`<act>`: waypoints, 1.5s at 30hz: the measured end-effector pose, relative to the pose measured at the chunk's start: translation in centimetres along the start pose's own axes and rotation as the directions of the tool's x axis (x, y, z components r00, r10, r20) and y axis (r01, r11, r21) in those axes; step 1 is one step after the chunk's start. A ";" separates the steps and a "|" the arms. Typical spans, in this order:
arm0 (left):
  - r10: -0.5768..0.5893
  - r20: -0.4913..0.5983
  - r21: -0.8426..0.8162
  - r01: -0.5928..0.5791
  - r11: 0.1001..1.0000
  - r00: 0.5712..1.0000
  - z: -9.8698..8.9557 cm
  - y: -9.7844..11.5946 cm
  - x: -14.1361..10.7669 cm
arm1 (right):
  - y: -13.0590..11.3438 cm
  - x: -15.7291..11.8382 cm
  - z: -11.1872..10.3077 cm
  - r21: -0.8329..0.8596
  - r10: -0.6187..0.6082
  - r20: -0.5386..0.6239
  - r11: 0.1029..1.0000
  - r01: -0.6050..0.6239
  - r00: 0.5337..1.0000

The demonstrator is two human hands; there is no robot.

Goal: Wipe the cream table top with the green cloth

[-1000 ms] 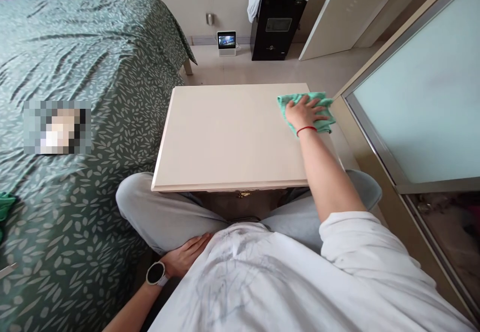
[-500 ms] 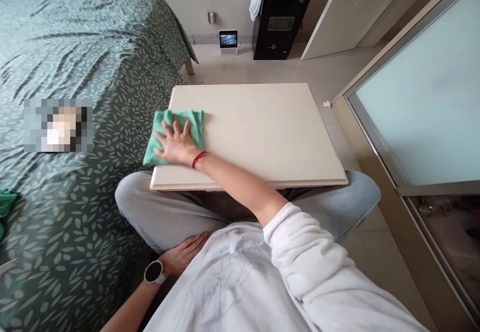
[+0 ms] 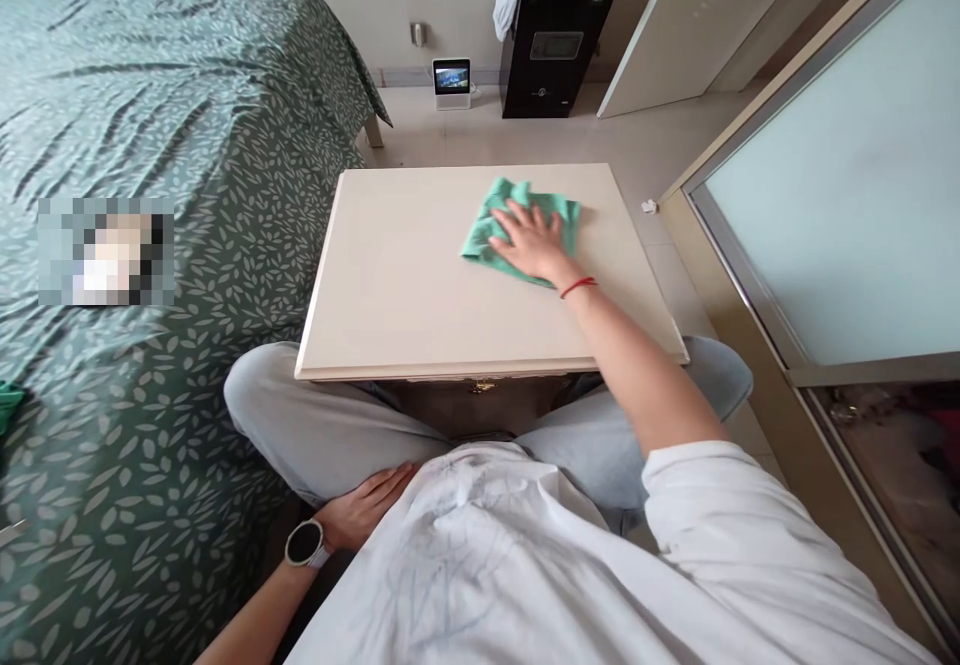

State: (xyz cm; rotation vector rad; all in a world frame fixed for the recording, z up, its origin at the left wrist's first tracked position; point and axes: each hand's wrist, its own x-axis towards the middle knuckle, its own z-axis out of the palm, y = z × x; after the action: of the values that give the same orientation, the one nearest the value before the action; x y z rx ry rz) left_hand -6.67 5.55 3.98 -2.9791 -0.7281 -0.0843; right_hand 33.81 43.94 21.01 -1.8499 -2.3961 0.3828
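A green cloth (image 3: 480, 235) lies spread on the cream top of a small table or cabinet (image 3: 405, 275), right of its middle. My right hand (image 3: 531, 242), a red string round its wrist, presses flat on the cloth with fingers spread. The hand is slightly blurred and hides part of the cloth. Across my left thigh rests my left hand (image 3: 366, 510), fingers stretched out, holding nothing I can see. A round-faced watch (image 3: 305, 544) is on that wrist.
A bed (image 3: 225, 195) with a green leaf-pattern cover stands on the left. Against the wall are a small screen device (image 3: 451, 83) and a black cabinet (image 3: 555, 50) with clothes on top. A frosted sliding door (image 3: 832, 165) borders the right.
My right hand and the green cloth have moved from the left edge of the cream top to its right side. My left hand stays on my thigh.
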 end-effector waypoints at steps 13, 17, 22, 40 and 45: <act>0.034 0.029 0.039 -0.035 0.999 0.999 1.1 -0.2 -0.9 | -0.4 -6.3 2.5 0.068 0.493 -0.263 0.867 -0.494 0.829; 0.034 0.023 0.038 -0.035 0.999 0.999 1.9 0.0 -1.3 | -12.8 -4.8 3.7 0.031 0.203 -0.137 0.979 -0.201 0.969; 0.025 0.011 0.049 -0.026 0.998 1.000 1.5 0.3 -1.0 | -25.3 -6.1 6.2 0.050 -0.276 -0.027 0.960 0.277 0.961; 0.009 -0.042 0.031 -0.007 0.999 0.999 1.0 0.0 -0.8 | 1.7 -13.5 2.3 -0.060 0.077 -0.108 0.995 -0.084 0.991; 0.023 -0.027 0.049 -0.022 0.999 0.999 1.4 -0.1 -1.1 | 6.4 -17.6 1.3 0.002 0.543 -0.254 0.828 -0.561 0.801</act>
State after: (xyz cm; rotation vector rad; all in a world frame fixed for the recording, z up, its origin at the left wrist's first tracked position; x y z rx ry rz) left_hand -7.63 5.30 2.49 -2.9330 -0.6838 -0.1042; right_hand 44.17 28.33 19.54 -2.4503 -1.6944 0.0867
